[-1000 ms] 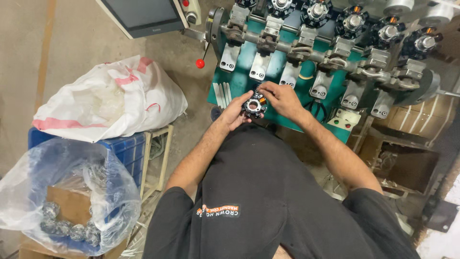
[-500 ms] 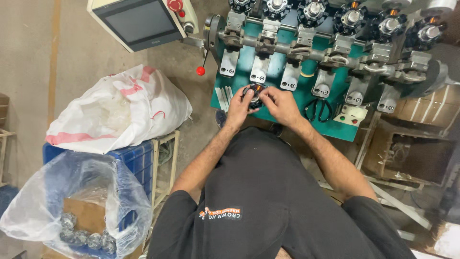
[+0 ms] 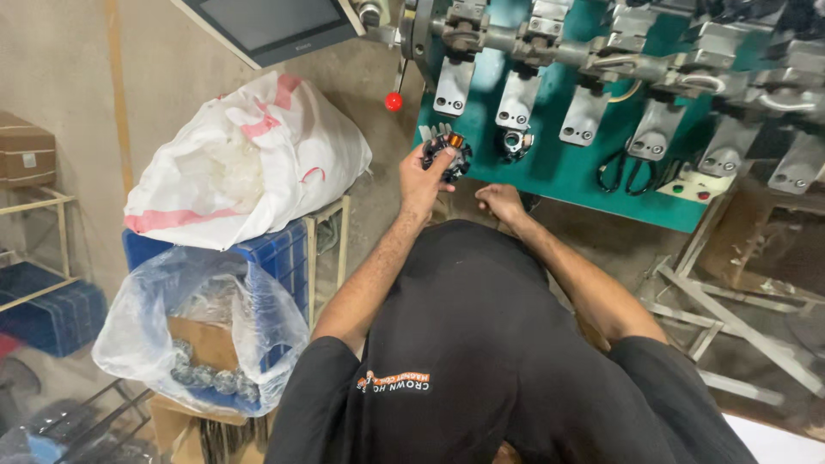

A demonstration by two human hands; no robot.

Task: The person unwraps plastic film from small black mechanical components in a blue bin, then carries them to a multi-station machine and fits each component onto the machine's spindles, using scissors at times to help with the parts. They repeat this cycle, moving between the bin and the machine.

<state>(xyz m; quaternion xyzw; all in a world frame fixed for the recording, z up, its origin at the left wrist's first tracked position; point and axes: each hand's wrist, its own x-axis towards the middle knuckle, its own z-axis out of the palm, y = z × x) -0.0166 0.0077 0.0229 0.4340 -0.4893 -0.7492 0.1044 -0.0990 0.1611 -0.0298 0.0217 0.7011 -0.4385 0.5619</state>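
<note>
A small wound coil ring [image 3: 448, 155] is gripped in the left hand [image 3: 424, 179]; the right hand [image 3: 498, 202] rests empty, loosely curled. Loosely pinched, it could be dropped.

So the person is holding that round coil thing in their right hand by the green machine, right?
Not quite. The head view shows the coil part in the left hand, raised at the edge of the green machine. The right hand is lower down, by the machine's bottom edge, and seems to hold nothing.
</note>
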